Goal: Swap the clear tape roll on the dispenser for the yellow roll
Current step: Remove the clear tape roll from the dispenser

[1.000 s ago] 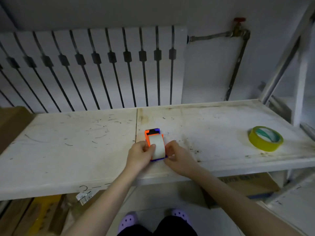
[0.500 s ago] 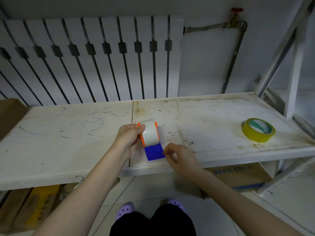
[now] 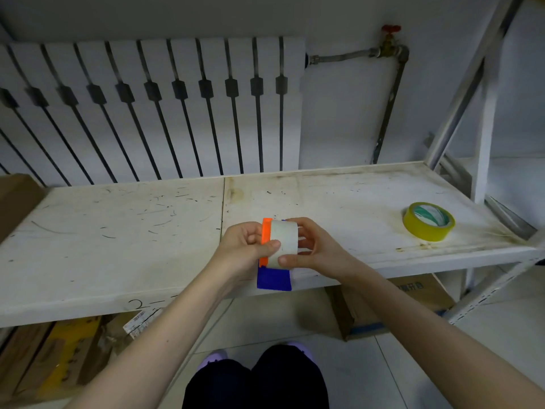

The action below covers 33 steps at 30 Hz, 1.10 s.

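Note:
An orange and blue tape dispenser (image 3: 272, 279) is held up just above the front edge of the white shelf (image 3: 118, 231). The clear tape roll (image 3: 284, 242) sits on it, looking whitish. My left hand (image 3: 243, 247) grips the dispenser's orange side, thumb resting on the roll. My right hand (image 3: 312, 247) wraps around the roll from the right. The yellow tape roll (image 3: 428, 221) lies flat on the shelf far to the right, apart from both hands.
A white radiator (image 3: 153, 107) and a pipe with a red valve (image 3: 390, 28) stand behind the shelf. A metal rack upright (image 3: 483, 119) rises at the right. Cardboard boxes (image 3: 413, 293) lie on the floor below, and another box (image 3: 14, 199) sits at the far left.
The dispenser was lifted off the shelf by my left hand and turned upright. My right hand then came up from the shelf and closed around the clear roll.

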Each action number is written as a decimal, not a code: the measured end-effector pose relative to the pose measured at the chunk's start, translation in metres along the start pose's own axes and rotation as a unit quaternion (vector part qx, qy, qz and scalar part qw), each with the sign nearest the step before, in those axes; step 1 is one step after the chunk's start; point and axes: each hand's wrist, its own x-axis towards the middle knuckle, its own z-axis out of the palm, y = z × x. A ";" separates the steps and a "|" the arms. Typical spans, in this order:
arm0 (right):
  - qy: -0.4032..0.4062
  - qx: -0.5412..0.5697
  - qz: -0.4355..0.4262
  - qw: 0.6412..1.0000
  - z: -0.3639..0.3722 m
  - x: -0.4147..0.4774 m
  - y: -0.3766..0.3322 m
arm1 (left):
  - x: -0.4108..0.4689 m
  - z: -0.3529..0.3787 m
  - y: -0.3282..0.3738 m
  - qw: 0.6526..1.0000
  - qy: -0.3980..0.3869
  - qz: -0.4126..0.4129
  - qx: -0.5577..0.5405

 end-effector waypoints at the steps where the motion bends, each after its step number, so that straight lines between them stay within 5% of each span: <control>1: 0.008 0.003 0.003 1.000 -0.001 0.000 0.001 | -0.001 0.000 -0.001 1.000 0.006 -0.001 0.001; 10: -0.012 0.089 0.053 0.995 -0.018 -0.004 0.017 | 0.006 0.001 -0.004 0.999 0.032 -0.032 -0.013; 15: 0.020 0.086 0.047 0.995 -0.024 0.001 0.026 | 0.013 0.004 -0.008 0.998 0.054 -0.032 0.001; 20: 0.081 0.194 0.114 0.971 -0.058 0.009 0.038 | 0.022 0.014 -0.007 0.994 0.097 -0.036 -0.031; 23: 0.197 0.045 0.149 0.968 -0.078 0.015 0.050 | 0.026 0.024 -0.002 0.994 0.088 -0.026 -0.066; 27: 0.346 -0.109 0.092 0.927 -0.108 0.021 0.055 | 0.036 0.034 0.000 0.994 0.096 -0.028 -0.045; 30: 0.338 -0.332 0.131 0.871 -0.137 0.016 0.061 | 0.043 0.036 -0.004 0.994 0.103 -0.034 0.019; 33: 0.299 -0.396 0.158 0.854 -0.149 0.014 0.070 | 0.046 0.034 -0.006 0.993 0.103 -0.042 0.041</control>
